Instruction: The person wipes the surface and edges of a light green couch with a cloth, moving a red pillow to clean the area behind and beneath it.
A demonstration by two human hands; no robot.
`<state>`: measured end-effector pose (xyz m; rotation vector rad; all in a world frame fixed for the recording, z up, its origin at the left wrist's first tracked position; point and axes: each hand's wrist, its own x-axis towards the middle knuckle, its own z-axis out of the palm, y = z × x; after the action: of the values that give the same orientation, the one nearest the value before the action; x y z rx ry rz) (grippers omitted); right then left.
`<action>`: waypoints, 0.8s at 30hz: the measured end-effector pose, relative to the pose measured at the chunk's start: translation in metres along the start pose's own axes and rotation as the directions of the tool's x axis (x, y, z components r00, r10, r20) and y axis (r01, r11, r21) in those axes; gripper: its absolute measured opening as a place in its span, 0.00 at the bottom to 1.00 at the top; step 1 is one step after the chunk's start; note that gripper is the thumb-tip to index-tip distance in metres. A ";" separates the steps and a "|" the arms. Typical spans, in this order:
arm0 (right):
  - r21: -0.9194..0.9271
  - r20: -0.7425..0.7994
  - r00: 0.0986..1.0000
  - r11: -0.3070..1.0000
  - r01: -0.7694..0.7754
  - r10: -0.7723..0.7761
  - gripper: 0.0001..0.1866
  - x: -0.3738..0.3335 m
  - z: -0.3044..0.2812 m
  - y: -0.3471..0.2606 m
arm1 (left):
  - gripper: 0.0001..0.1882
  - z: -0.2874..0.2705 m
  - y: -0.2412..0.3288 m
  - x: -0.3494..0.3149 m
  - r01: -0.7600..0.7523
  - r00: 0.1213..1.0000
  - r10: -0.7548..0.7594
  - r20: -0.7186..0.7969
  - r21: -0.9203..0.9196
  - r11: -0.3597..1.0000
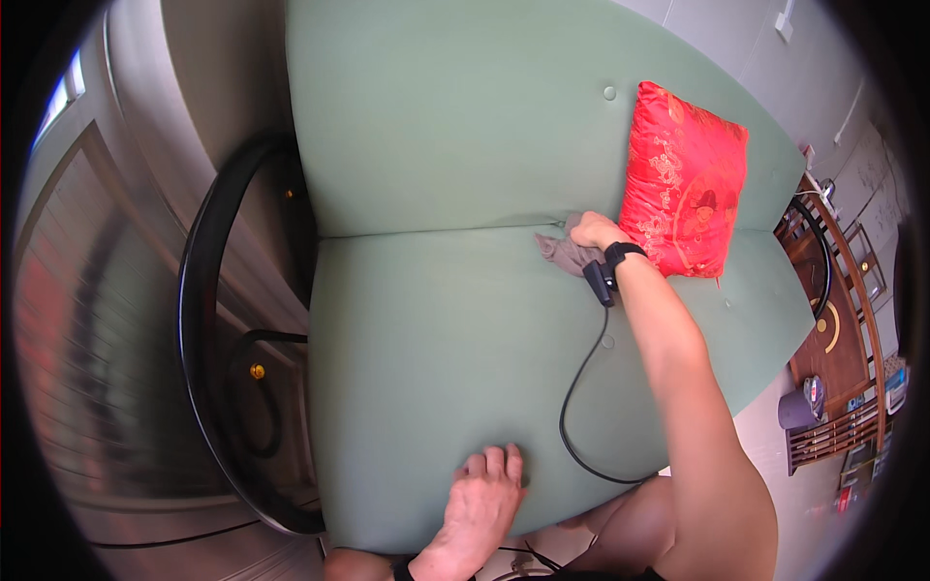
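A green padded bench (436, 339) with a tall backrest fills the middle of the view. My right hand (599, 231) is closed on a crumpled grey-brown cloth (562, 254), pressing it where the seat meets the backrest. A black band with a small dark device (599, 283) sits on my right wrist, and its thin cable loops down over the seat. Just right of that hand, a shiny red patterned cushion (686, 184) leans against the backrest. Near the seat's front edge my left hand (484, 499) rests palm down, holding nothing.
A curved black armrest (189, 300) bounds the bench's left end, beside a grey metal door (73, 223). To the far right stand wooden furniture (828, 339) and a purple-grey bin (796, 407). My knees are close to the front edge.
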<state>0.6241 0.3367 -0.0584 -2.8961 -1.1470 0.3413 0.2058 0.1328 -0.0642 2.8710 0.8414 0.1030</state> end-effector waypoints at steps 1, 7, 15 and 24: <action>-0.005 0.039 0.999 1.000 0.010 -0.010 0.25 -0.001 -0.002 -0.005 | 0.33 0.001 0.000 0.000 0.010 1.000 -0.010 -0.006 0.020 1.000; -0.239 0.130 0.935 0.904 0.354 -0.331 0.32 -0.013 0.004 0.025 | 0.33 0.002 -0.002 0.002 0.012 1.000 -0.012 -0.008 0.025 1.000; 0.095 0.150 0.834 0.847 0.522 -0.531 0.34 -0.042 0.004 0.043 | 0.33 -0.001 -0.006 0.005 0.012 1.000 -0.013 0.020 0.022 1.000; 0.060 -0.146 0.943 0.949 0.310 -0.299 0.15 0.027 0.024 0.043 | 0.32 -0.001 -0.007 0.006 -0.009 0.999 0.009 0.040 0.006 1.000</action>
<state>0.6675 0.3214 -0.0908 -2.5692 -1.4885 0.1769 0.2066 0.1421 -0.0643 2.8728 0.8227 0.0447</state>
